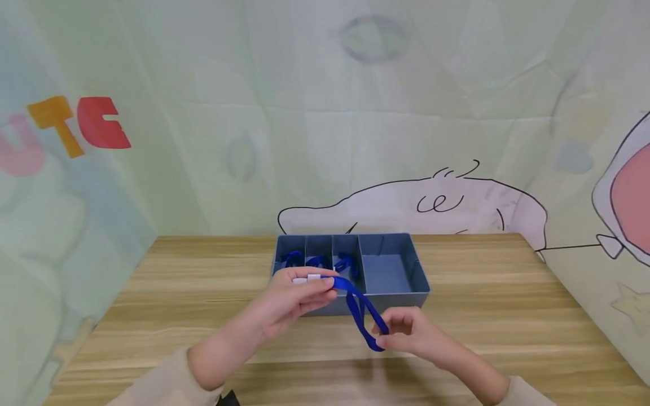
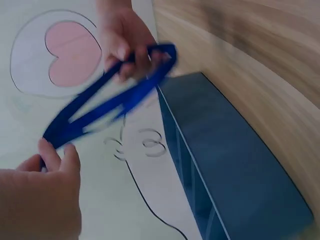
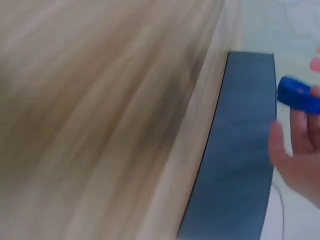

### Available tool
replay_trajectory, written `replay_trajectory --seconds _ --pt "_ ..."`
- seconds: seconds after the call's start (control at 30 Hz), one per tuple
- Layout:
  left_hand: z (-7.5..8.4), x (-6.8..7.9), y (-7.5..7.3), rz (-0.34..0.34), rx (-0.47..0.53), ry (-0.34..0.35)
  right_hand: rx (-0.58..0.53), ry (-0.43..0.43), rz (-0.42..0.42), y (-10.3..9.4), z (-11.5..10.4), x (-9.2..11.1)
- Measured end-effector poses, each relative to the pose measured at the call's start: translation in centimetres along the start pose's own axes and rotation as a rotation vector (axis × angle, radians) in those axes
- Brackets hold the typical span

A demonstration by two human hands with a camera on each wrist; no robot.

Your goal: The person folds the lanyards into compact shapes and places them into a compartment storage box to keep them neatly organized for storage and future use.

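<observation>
A blue strap (image 1: 358,301) hangs as a loop between my two hands, with a white piece (image 1: 313,277) at its left end. My left hand (image 1: 291,296) pinches that end between thumb and fingers, in front of the grey-blue divided box (image 1: 350,304). Lower and to the right, my right hand (image 1: 411,332) holds the bottom of the loop with curled fingers. In the left wrist view, the strap (image 2: 95,107) stretches up to the right hand (image 2: 130,45). The right wrist view catches only a piece of the strap (image 3: 297,95).
Blue straps (image 1: 345,265) lie in the box's three narrow left compartments, partly hidden by my left hand. A wide compartment (image 1: 388,273) takes up its right side. The box stands near the back of the wooden table (image 1: 203,293), before a printed curtain (image 1: 304,113).
</observation>
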State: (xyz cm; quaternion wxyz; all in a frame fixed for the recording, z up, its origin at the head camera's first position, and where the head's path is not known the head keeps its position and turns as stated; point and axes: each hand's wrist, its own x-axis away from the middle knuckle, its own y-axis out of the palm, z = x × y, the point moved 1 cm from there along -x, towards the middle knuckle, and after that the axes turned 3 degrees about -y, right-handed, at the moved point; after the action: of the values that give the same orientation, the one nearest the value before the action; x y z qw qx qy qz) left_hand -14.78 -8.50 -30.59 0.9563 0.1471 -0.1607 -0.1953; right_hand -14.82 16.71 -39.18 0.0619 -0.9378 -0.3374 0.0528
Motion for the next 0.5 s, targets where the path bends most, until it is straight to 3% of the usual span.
replay_trajectory --seconds 0.13,0.23,0.4,0.5 --pt "-0.2 -0.6 -1.5 -0.009 -0.124 0.003 -0.054 0.016 -0.065 -1.2 0.7 1.7" --pt "-0.6 -0.9 -2.4 -0.006 -0.231 0.013 -0.147 -0.022 -0.118 -2.1 0.8 2.7" --pt "-1.5 -1.4 -3.5 0.002 -0.339 0.019 -0.329 -0.258 -0.284 -2.6 0.0 3.1" --pt "-2.2 -1.6 -4.0 0.012 -0.358 0.001 -0.359 -0.409 -0.364 -2.5 -0.9 2.8"
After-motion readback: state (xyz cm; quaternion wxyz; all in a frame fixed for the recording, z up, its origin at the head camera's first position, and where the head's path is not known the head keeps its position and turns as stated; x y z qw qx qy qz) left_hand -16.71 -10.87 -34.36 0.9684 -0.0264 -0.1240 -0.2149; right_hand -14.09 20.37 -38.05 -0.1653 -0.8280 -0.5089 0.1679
